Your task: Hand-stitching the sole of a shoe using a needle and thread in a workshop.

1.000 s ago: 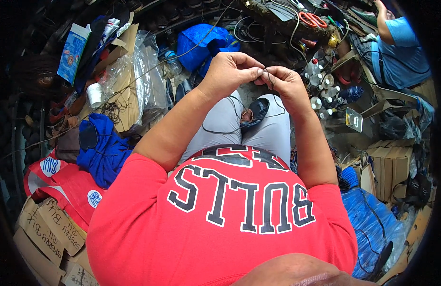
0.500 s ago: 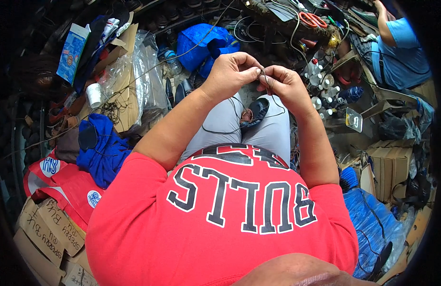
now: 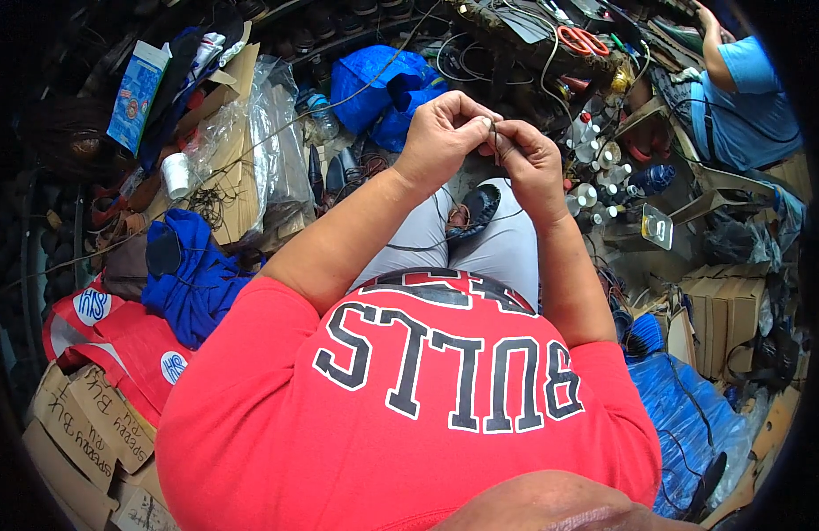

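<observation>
Above my knees, my left hand (image 3: pixel 445 140) and my right hand (image 3: pixel 531 164) meet, thumbs and fingertips pinched together. Between the fingertips runs a thin dark cord (image 3: pixel 493 134), and both hands grip it; its exact ends are hidden by my fingers. Below them a dark shoe (image 3: pixel 480 209) rests between my thighs, its opening or inner part brownish. Loose dark strands lie across my light grey trousers (image 3: pixel 411 237) and round the shoe.
A blue bag (image 3: pixel 383 80) lies ahead. Small bottles (image 3: pixel 595 164) crowd the right, near orange-handled scissors (image 3: pixel 583 41). Another person in a blue shirt (image 3: pixel 753 102) sits at far right. Cardboard, a blue cloth (image 3: pixel 192 274) and a white cup (image 3: pixel 175 175) are on the left.
My hands have drawn closer together, the left shifting slightly right and the right slightly left. The cord loop that hung below my right hand shows less now.
</observation>
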The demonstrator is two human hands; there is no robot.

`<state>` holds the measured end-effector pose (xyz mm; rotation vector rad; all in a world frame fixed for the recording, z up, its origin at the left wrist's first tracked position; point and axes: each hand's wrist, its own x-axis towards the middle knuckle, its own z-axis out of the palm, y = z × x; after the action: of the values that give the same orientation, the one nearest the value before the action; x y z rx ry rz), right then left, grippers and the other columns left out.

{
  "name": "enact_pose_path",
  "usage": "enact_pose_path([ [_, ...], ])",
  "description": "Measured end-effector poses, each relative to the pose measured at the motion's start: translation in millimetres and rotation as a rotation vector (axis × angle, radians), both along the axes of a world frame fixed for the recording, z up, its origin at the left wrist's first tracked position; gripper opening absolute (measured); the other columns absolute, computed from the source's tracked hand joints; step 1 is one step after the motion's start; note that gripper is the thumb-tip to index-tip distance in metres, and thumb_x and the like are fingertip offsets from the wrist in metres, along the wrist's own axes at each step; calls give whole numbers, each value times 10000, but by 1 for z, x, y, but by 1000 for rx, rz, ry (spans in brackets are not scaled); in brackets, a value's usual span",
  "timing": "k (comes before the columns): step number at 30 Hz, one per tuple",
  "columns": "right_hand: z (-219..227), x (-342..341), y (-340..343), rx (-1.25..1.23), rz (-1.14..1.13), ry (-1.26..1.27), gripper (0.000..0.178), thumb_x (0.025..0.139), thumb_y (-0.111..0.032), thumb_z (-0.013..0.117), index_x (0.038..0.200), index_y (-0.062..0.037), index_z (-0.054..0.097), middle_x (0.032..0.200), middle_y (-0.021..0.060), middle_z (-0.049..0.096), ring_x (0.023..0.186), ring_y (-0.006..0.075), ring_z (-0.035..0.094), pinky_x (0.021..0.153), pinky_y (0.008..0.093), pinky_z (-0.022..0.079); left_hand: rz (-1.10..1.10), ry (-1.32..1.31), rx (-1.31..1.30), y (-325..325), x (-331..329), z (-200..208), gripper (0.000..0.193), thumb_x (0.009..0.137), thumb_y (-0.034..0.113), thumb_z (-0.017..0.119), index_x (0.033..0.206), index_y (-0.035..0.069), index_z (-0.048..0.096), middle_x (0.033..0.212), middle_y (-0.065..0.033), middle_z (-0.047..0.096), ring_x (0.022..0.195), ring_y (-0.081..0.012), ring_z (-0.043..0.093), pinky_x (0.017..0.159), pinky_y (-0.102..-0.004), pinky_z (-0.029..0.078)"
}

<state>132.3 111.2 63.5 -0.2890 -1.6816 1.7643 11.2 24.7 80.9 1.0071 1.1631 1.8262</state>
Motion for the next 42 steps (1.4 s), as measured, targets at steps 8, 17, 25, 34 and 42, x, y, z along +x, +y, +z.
enact_pose_path([
  [8, 6, 6, 12, -354, 274, -26, 144, 867, -160, 580, 936, -39, 618, 773, 6, 619, 669, 54, 547, 585, 179, 379, -136, -272, -122, -7, -14, 13, 226, 874, 123, 547, 1043, -21, 590, 943, -128, 637, 837, -195, 641, 774, -317, 521],
  [17, 2, 5, 13, -341, 275, -74, 172, 863, -185, 590, 936, -32, 622, 760, 14, 625, 656, 56, 550, 572, 175, 379, -153, 37, -167, -9, -17, 22, 198, 804, 110, 647, 940, -33, 634, 839, -106, 655, 759, -149, 636, 725, -264, 517],
  [25, 11, 12, 16, -354, 319, -146, 208, 850, -188, 608, 978, -24, 618, 787, 21, 631, 710, 75, 592, 598, 183, 412, -139, 102, -186, -12, -13, 25, 141, 822, 79, 620, 916, -24, 632, 831, -76, 646, 764, -118, 614, 727, -242, 498],
  [34, 13, 9, 4, -234, 183, -108, 141, 843, -53, 579, 966, 3, 617, 793, 15, 624, 706, 57, 570, 598, 180, 425, -116, 55, -81, -7, -3, 18, 65, 850, 39, 563, 878, -19, 567, 784, -64, 615, 707, -108, 593, 670, -235, 494],
  [42, 10, 4, -2, 117, -98, -47, 102, 818, -19, 583, 896, 9, 643, 735, 29, 637, 664, 70, 572, 613, 200, 454, 3, 115, -16, 2, 3, 1, 99, 869, 53, 545, 945, -8, 563, 846, -65, 609, 717, -106, 581, 663, -232, 485],
])
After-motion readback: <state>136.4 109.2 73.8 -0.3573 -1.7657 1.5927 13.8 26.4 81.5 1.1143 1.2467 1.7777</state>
